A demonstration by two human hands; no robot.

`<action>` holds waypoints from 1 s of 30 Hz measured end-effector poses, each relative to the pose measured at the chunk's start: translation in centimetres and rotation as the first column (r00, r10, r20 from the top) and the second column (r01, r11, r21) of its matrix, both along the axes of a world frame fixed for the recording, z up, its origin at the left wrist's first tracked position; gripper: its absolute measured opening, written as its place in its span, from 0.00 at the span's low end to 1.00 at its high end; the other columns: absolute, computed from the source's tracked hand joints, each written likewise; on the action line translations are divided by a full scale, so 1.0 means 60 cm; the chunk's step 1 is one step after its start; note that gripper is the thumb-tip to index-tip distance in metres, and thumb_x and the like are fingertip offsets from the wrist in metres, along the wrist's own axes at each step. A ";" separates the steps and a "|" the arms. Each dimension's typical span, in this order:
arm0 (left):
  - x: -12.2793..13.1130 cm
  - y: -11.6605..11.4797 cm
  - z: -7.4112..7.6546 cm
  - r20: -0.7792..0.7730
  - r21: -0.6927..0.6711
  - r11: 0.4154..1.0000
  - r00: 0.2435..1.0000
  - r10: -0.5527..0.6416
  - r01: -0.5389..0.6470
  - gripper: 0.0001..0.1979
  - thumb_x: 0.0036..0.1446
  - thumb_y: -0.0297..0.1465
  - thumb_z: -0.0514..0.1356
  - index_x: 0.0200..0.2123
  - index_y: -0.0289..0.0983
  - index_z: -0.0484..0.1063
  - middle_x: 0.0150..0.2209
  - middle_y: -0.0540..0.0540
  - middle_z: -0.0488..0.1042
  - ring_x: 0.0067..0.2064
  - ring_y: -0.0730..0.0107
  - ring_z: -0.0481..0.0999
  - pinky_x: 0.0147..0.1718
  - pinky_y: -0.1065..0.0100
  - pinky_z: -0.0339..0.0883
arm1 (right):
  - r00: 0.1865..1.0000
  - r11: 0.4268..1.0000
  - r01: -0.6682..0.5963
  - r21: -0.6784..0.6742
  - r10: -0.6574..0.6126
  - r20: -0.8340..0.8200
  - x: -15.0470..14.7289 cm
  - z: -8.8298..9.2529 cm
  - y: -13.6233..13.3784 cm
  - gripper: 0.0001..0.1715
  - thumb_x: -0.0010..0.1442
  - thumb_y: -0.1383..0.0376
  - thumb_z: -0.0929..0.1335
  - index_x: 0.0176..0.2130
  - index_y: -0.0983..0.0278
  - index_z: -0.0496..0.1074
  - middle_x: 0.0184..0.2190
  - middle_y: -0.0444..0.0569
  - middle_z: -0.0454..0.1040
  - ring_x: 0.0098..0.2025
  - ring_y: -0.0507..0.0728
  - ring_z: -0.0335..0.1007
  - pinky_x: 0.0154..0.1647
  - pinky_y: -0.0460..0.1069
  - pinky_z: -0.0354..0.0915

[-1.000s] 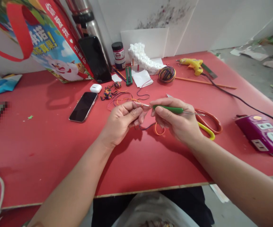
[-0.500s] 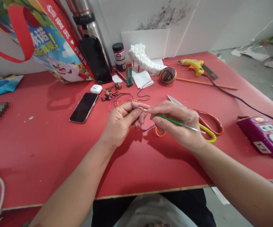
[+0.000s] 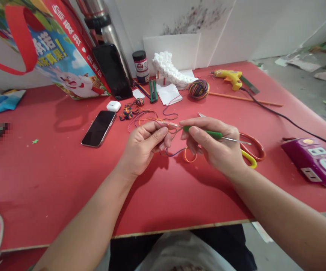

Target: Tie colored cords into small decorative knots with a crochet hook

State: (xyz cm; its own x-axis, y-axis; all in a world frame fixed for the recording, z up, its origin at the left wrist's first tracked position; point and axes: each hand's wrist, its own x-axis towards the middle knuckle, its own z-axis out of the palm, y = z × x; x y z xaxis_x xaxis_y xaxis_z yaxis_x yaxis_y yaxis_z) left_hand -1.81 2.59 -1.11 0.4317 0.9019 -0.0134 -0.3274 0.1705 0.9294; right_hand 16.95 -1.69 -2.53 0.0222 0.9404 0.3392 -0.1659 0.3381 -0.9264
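Observation:
My right hand (image 3: 215, 145) is closed round the green handle of a crochet hook (image 3: 214, 134), whose thin metal tip points left. Between the thumb and fingers of my left hand (image 3: 147, 145) is a small piece of orange-pink yarn (image 3: 168, 127), mostly hidden by the fingertips. The hook's tip meets the yarn there. An orange loop (image 3: 190, 155) and a dark strand hang below the hands. Loose strands run back to a ball of multicoloured yarn (image 3: 199, 89). Scissors with red and yellow handles (image 3: 250, 159) lie partly behind my right hand.
On the red table (image 3: 75, 188) lie a phone (image 3: 99, 128), a white earphone case (image 3: 113, 106), a green cutter (image 3: 153, 91) and a yellow glue gun (image 3: 229, 78). A purple power socket (image 3: 313, 162) stands right. A gift bag (image 3: 75, 56), a second phone and a jar (image 3: 141, 67) stand behind.
My right hand has drawn slightly away from the left, and the hook has turned flatter, with more of its green handle showing. My left hand keeps its pinch on the yarn.

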 end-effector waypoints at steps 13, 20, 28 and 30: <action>0.000 0.000 0.003 0.016 -0.039 0.999 0.999 -0.030 0.031 0.08 0.57 0.33 0.73 0.36 0.34 0.84 0.22 0.49 0.73 0.24 0.78 0.65 0.24 0.74 0.59 | 1.000 0.997 0.021 -0.068 -0.020 0.015 -0.001 0.001 -0.001 0.09 0.66 0.62 0.75 0.46 0.59 0.86 0.30 0.45 0.79 0.22 0.50 0.68 0.21 0.48 0.64; 0.001 0.001 0.001 -0.030 -0.002 1.000 0.999 -0.013 0.013 0.12 0.60 0.39 0.71 0.33 0.35 0.83 0.20 0.50 0.71 0.21 0.78 0.61 0.22 0.73 0.54 | 1.000 0.998 -0.002 -0.067 0.002 -0.001 -0.002 -0.001 0.005 0.09 0.63 0.65 0.77 0.45 0.60 0.85 0.30 0.44 0.80 0.22 0.48 0.68 0.23 0.47 0.65; 0.012 -0.002 -0.008 -0.017 -0.005 0.999 0.999 0.038 -0.038 0.12 0.59 0.39 0.72 0.33 0.35 0.85 0.18 0.51 0.68 0.21 0.79 0.60 0.22 0.73 0.52 | 0.958 0.860 -0.238 -0.451 0.131 -0.257 -0.030 -0.001 0.017 0.26 0.48 0.53 0.84 0.35 0.64 0.74 0.19 0.38 0.70 0.17 0.47 0.59 0.16 0.44 0.49; 0.015 -0.003 -0.010 -0.018 -0.001 1.000 0.999 0.028 -0.028 0.12 0.58 0.40 0.73 0.33 0.35 0.84 0.18 0.51 0.68 0.21 0.79 0.59 0.22 0.73 0.51 | 0.925 0.822 -0.317 -0.474 0.156 -0.347 -0.037 -0.001 0.019 0.27 0.46 0.53 0.85 0.34 0.64 0.75 0.19 0.38 0.69 0.18 0.46 0.55 0.17 0.43 0.47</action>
State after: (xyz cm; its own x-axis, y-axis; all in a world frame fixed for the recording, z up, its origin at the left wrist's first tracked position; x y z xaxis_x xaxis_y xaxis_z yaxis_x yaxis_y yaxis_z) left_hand -0.88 2.39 -1.73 0.4058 0.9137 -0.0221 -0.3155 0.1627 0.9349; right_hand 14.74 -0.58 -2.58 -0.2056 0.9622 -0.1787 -0.4565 -0.2558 -0.8522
